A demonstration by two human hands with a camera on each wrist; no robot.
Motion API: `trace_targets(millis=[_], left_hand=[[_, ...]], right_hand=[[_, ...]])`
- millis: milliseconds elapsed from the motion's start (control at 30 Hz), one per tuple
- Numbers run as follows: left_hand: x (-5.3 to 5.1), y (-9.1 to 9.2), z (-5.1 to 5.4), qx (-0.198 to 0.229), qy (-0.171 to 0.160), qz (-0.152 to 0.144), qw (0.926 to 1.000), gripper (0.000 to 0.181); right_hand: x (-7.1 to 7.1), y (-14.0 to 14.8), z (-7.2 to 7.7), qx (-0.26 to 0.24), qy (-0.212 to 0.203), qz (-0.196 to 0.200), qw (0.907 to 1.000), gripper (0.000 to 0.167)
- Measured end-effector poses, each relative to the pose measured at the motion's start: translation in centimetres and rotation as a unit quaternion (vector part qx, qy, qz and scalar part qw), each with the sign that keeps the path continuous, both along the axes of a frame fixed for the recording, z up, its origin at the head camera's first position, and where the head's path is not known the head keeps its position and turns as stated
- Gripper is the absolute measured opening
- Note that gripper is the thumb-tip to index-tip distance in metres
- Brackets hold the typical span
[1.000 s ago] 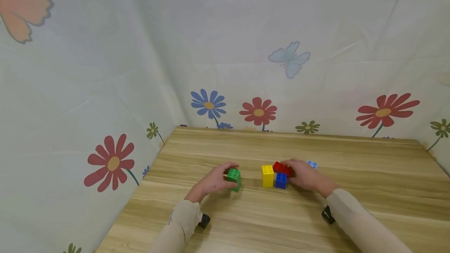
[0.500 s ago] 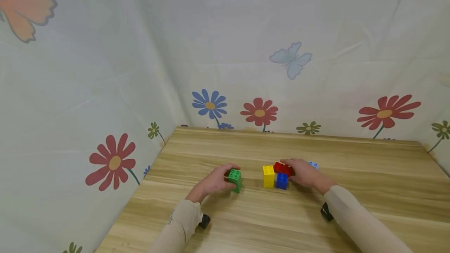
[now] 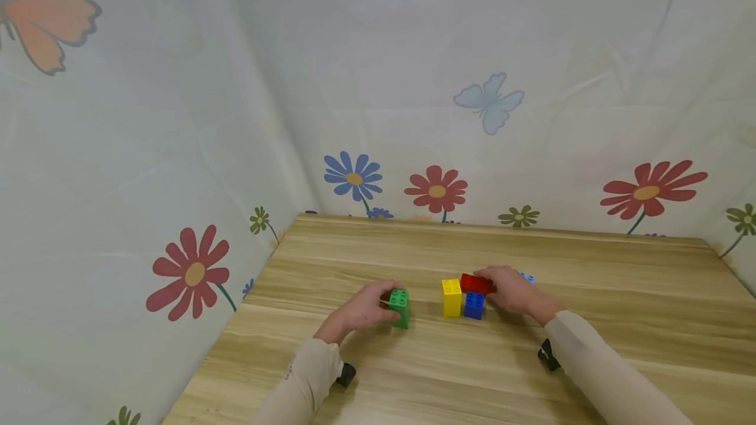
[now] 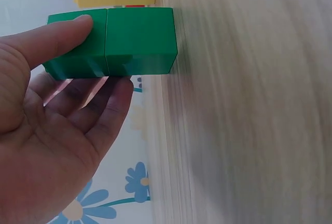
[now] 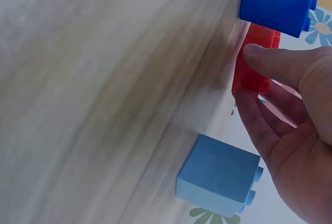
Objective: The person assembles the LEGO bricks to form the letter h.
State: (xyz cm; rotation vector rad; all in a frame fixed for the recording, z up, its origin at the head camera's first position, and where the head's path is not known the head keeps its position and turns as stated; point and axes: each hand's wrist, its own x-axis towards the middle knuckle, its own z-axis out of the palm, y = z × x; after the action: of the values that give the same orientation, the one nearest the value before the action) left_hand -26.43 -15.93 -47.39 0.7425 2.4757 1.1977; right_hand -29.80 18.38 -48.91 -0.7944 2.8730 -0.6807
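Note:
My left hand (image 3: 365,307) holds a stack of two green toy bricks (image 3: 400,310) upright. In the left wrist view the thumb lies on the upper green brick (image 4: 78,42), and the fingers curve round the far side. My right hand (image 3: 510,290) pinches a red toy brick (image 3: 475,283) by its right end, with the thumb on its near side in the right wrist view. Just in front of the red brick sits a dark blue brick (image 3: 474,305). A tall yellow block (image 3: 451,298) stands left of the blue one, between my hands.
A light blue brick (image 5: 218,175) stands on the wooden table (image 3: 461,372) beyond my right hand, mostly hidden from the head view. Behind the table's far edge hangs a pale cloth (image 3: 390,97) printed with flowers and butterflies.
The green stack has shifted slightly right and nearer in my left hand. The red brick has turned a little in my right hand and lies straighter. The yellow and dark blue bricks stay put.

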Motion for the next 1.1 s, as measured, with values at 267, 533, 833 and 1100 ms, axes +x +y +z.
trace_targets(millis=[267,533,833,1100], left_hand=[[0.5,0.9,0.1,0.004,0.001,0.001,1.0,0.038],[1.0,2.2,0.4,-0.011,-0.012,0.003,0.9999,0.036],[1.3,3.2,0.2,-0.037,-0.005,-0.005,0.9993,0.036],[1.5,3.5,0.1,-0.033,-0.009,-0.005,0.9994,0.036]], right_hand=[[0.5,0.7,1.3,-0.03,0.006,-0.004,0.9995,0.042],[1.2,1.5,2.5,-0.03,0.017,-0.017,0.9992,0.044],[2.1,2.1,3.4,-0.042,0.033,-0.017,0.9984,0.04],[3.1,2.5,3.7,-0.057,0.064,0.005,0.9963,0.035]])
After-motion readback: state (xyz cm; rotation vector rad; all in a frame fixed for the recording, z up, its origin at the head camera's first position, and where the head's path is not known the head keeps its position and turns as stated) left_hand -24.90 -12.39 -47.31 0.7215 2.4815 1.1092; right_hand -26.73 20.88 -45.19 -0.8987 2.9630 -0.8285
